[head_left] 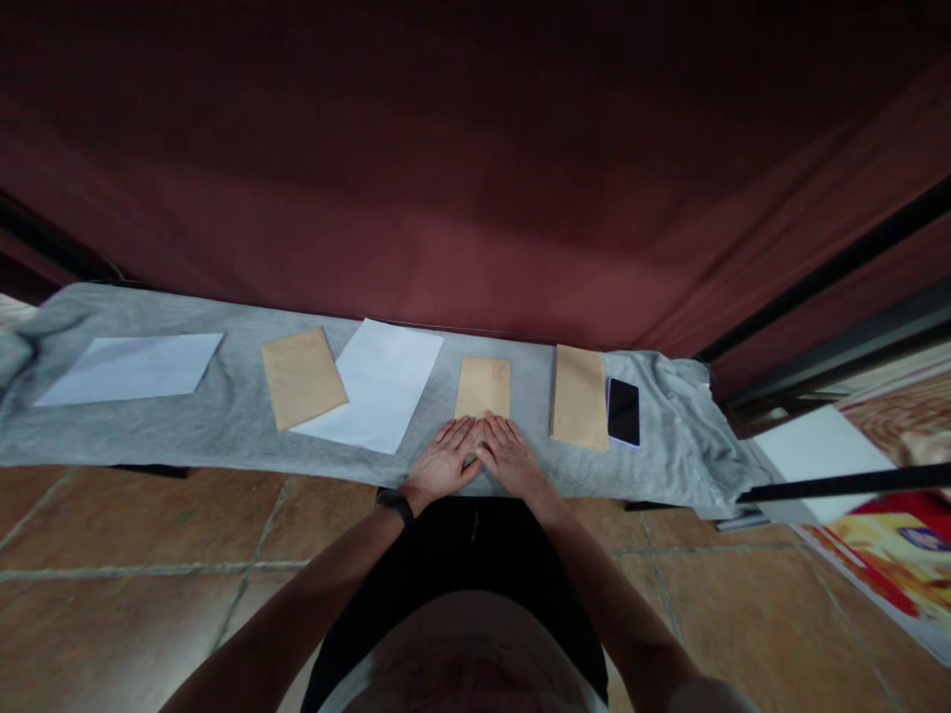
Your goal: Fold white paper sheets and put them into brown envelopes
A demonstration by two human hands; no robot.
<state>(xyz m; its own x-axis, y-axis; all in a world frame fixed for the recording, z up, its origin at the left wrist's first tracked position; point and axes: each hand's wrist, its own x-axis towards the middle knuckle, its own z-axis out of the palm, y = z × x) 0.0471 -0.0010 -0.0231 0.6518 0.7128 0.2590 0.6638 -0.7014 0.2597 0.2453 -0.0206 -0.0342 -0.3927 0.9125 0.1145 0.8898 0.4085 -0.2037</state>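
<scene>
A brown paper envelope (482,381) with red print lies right in front of me on the grey cloth. Across its near end rest my left hand (446,458) and my right hand (511,456), side by side, fingers stretched out flat and fingertips almost meeting. The hands hide that end of the envelope. A dark band circles my left wrist. To the left, another brown envelope (303,378) overlaps a white sheet of paper (386,384). On the right lies a brown envelope or stack of envelopes (580,396).
Beside the right-hand envelopes is a smartphone (623,412). A second white sheet (134,368) lies far left on the cloth-covered narrow table (245,446). A dark red curtain (475,238) rises behind it. Black bars and a red-yellow package (898,560) are at right.
</scene>
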